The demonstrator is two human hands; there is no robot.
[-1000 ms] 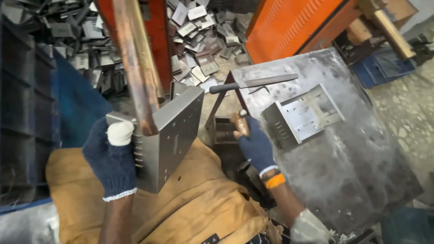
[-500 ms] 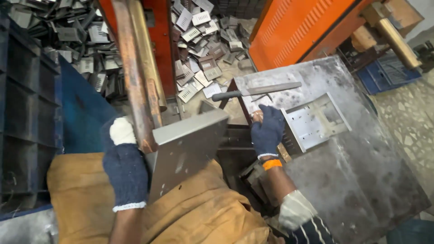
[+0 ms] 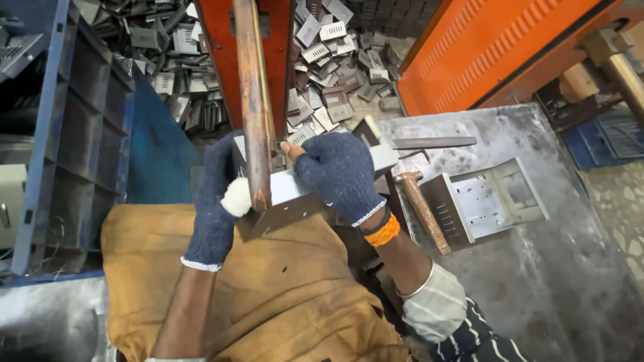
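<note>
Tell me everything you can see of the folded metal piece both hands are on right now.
The folded metal piece is grey sheet metal bent into an angle, its pale upper face lit, its lower face in shadow with small holes. It lies across the brown cloth on the lap, beside the rusty upright bar. The left hand, in a dark knit glove, holds its left end; the gloved right hand presses on top. Much of it is hidden beneath them.

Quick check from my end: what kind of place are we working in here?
Most likely a sheet-metal workshop. Both gloved hands, left hand and right hand, hold a bent metal part; a heap of slotted stamped pieces lies behind, beside an orange machine and a steel-topped bench.
</note>
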